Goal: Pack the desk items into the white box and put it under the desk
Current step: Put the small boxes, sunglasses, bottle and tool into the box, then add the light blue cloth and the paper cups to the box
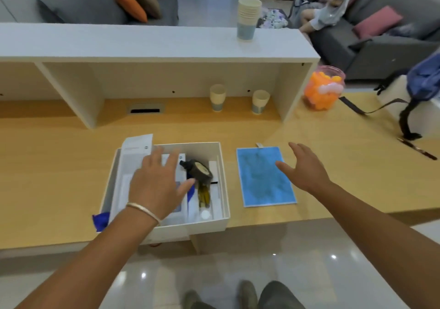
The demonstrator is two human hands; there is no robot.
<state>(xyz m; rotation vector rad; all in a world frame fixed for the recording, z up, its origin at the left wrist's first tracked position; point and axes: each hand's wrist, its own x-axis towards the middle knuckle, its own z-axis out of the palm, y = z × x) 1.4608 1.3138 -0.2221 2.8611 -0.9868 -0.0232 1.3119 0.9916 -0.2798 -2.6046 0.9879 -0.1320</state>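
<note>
Left hand [157,184]: fingers spread, laid flat over papers inside the white box [223,187] on the tabletop [333,165]. Right hand [304,168]: released, held beside the blue sheet [264,177].

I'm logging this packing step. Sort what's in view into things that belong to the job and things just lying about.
Job:
white box, open on the desk
white booklet under the left hand
tape roll in the box
blue sheet beside the right hand

Lying about:
stacked cups on the shelf
two cups beneath it
jar of orange balls
backpack
</note>
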